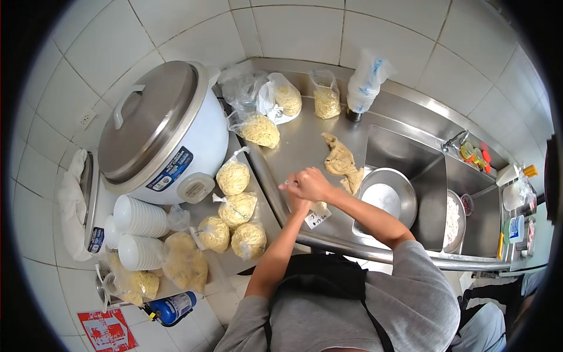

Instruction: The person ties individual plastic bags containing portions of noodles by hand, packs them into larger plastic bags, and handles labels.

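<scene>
Both my hands meet over the steel counter (299, 141), near its front edge. My right hand (314, 183) lies across my left hand (298, 196), and its fingers are closed round something small and pale that I cannot make out. My left hand is mostly covered, so its fingers are hidden. Just below them, a white label (318, 217) with dark writing lies beside a bit of pale stuff. A crumpled tan cloth (341, 161) rests right behind my hands. To their left sit tied bags of yellow noodles (237, 209).
A large rice cooker (170, 129) stands at the left, with stacked white bowls (141, 217) in front. More noodle bags (258, 130) sit at the back. On the right, the sink (404, 146) holds a metal bowl (410, 196). Another person's legs (484, 325) show at lower right.
</scene>
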Tool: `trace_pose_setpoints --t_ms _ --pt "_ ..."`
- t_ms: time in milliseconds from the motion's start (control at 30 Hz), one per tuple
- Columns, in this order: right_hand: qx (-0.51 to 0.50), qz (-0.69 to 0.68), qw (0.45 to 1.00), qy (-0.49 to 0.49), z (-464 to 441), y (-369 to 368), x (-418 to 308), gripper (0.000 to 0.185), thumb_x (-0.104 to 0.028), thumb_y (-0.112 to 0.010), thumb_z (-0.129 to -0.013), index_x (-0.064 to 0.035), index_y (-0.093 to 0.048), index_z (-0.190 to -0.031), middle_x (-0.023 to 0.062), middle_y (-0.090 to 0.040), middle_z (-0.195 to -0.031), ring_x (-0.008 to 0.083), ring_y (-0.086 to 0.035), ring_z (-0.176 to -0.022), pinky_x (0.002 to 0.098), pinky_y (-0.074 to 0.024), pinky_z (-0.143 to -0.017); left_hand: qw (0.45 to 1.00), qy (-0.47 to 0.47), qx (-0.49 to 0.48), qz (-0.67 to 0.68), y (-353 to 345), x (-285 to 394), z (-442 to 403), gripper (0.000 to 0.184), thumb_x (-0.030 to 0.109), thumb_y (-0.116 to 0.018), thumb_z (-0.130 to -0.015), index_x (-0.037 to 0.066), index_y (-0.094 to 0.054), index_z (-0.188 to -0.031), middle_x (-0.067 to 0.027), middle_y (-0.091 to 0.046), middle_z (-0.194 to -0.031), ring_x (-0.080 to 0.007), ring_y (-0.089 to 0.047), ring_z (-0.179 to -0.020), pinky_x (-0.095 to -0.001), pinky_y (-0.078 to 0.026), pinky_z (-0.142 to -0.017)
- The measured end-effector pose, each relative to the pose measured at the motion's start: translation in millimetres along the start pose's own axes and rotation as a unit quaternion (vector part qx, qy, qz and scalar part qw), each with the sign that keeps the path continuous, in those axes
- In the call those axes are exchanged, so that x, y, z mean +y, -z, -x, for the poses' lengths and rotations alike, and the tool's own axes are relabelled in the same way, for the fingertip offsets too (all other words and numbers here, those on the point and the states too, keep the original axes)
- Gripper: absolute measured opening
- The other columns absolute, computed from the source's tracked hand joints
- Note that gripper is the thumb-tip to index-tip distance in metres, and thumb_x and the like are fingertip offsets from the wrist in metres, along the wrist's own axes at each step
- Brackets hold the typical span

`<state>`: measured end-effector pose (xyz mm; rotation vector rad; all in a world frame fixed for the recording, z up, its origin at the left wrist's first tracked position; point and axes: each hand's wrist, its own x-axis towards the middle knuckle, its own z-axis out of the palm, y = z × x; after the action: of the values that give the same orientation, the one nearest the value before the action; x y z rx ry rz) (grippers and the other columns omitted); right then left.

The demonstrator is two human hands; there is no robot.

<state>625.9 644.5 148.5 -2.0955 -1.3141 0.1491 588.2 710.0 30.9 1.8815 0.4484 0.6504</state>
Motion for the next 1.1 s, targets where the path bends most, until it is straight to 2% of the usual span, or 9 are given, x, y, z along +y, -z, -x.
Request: trace_pose_setpoints --t_ms 133,267,433,533,667,800,933,1000,1100 --pt "0.057 -0.048 0.997 -0.037 13.2 8.3 2.5 0.047 -0.044 -0.059 -0.08 -0.0019 -0.056 -0.06 0.0182 -0.054 -0.055 0.0388 -0.053 -0.055 0.0419 -0.0426 -0.052 0.996 -0.008 -0.086 -0.036 10.3 20.7 -4.9 0.034 0.025 -0.059 -0.076 0.006 -0.052 -0.103 -0.0114 -0.055 -0.107 -0.0324 -0.053 -0.099 -0.041 -0.043 -0.08" --pt "0.053 -0.048 0.989 -0.133 22.1 6.9 20.4 0.042 -0.043 -0.06 -0.08 -0.0023 -0.056 -0.071 0.0179 -0.054 -0.056 0.0368 -0.055 -0.055 0.042 -0.0437 -0.051 0.927 -0.063 -0.174 -0.327 8.2 14.6 -10.3 0.034 0.027 -0.057 -0.078 0.011 -0.052 -0.108 -0.0084 -0.053 -0.113 -0.0295 -0.045 -0.113 -0.0423 -0.04 -0.083" --pt "0.18 0.07 0.979 -0.065 44.8 -24.9 27.8 0.04 -0.04 -0.058 -0.082 -0.0015 -0.054 -0.089 0.0192 -0.055 -0.059 0.0356 -0.058 -0.058 0.0426 -0.0454 -0.052 0.936 -0.13 -0.087 -0.315 0.4 14.6 2.3 0.037 0.029 -0.055 -0.079 0.014 -0.052 -0.113 -0.0015 -0.045 -0.125 -0.0266 -0.036 -0.121 -0.0462 -0.036 -0.088" --pt "0.115 -0.003 0.983 -0.141 46.6 -32.8 33.0 0.038 -0.037 -0.054 -0.086 0.0008 -0.056 -0.087 0.0204 -0.057 -0.063 0.0372 -0.058 -0.062 0.0418 -0.0454 -0.054 0.938 -0.092 -0.13 -0.306 0.5 11.6 5.9 0.04 0.027 -0.057 -0.078 0.014 -0.051 -0.115 -0.0004 -0.043 -0.127 -0.0263 -0.035 -0.123 -0.0476 -0.033 -0.094" --pt "0.137 -0.192 0.961 -0.145 34.2 0.2 26.6 0.037 -0.031 -0.049 -0.091 0.0027 -0.059 -0.081 0.0185 -0.051 -0.056 0.0301 -0.05 -0.048 0.0376 -0.0425 -0.051 0.918 -0.106 -0.165 -0.345 15.1 18.9 -12.1 0.045 0.021 -0.063 -0.074 0.012 -0.053 -0.116 -0.0014 -0.044 -0.128 -0.0264 -0.033 -0.126 -0.0502 -0.028 -0.099" --pt "0.156 -0.209 0.948 -0.185 27.1 23.0 40.1 0.041 -0.034 -0.045 -0.094 0.0021 -0.057 -0.077 0.0072 -0.05 -0.058 0.0122 -0.044 -0.056 0.0293 -0.0403 -0.053 0.915 -0.096 -0.178 -0.35 13.8 34.0 -16.0 0.042 0.018 -0.064 -0.072 0.009 -0.055 -0.111 -0.0042 -0.049 -0.123 -0.0278 -0.037 -0.122 -0.0489 -0.036 -0.093" --pt "0.098 -0.094 0.963 -0.232 32.5 50.2 43.0 0.041 -0.04 -0.055 -0.086 0.0004 -0.06 -0.091 0.0166 -0.054 -0.063 0.0287 -0.056 -0.061 0.0373 -0.0441 -0.06 0.921 -0.08 -0.16 -0.347 0.3 27.9 -17.7 0.039 0.017 -0.062 -0.073 0.006 -0.054 -0.11 -0.0061 -0.052 -0.116 -0.0296 -0.04 -0.119 -0.0466 -0.043 -0.083" --pt "0.162 -0.072 0.966 -0.186 49.5 36.0 43.1 0.042 -0.04 -0.058 -0.083 -0.0003 -0.06 -0.095 0.0169 -0.057 -0.067 0.0319 -0.058 -0.065 0.0377 -0.0454 -0.062 0.922 -0.078 -0.142 -0.353 -2.8 18.8 -11.8 0.04 0.017 -0.062 -0.073 0.005 -0.054 -0.11 -0.0068 -0.051 -0.117 -0.0304 -0.04 -0.119 -0.0471 -0.042 -0.085" --pt "0.174 -0.102 0.966 -0.159 55.6 13.8 58.1 0.042 -0.036 -0.064 -0.081 0.0018 -0.06 -0.098 0.015 -0.058 -0.069 0.0246 -0.056 -0.062 0.0363 -0.0457 -0.06 0.93 -0.108 -0.102 -0.335 -12.0 3.0 -7.2 0.042 0.023 -0.068 -0.069 0.009 -0.058 -0.108 -0.0095 -0.052 -0.121 -0.0363 -0.038 -0.12 -0.0492 -0.038 -0.09"
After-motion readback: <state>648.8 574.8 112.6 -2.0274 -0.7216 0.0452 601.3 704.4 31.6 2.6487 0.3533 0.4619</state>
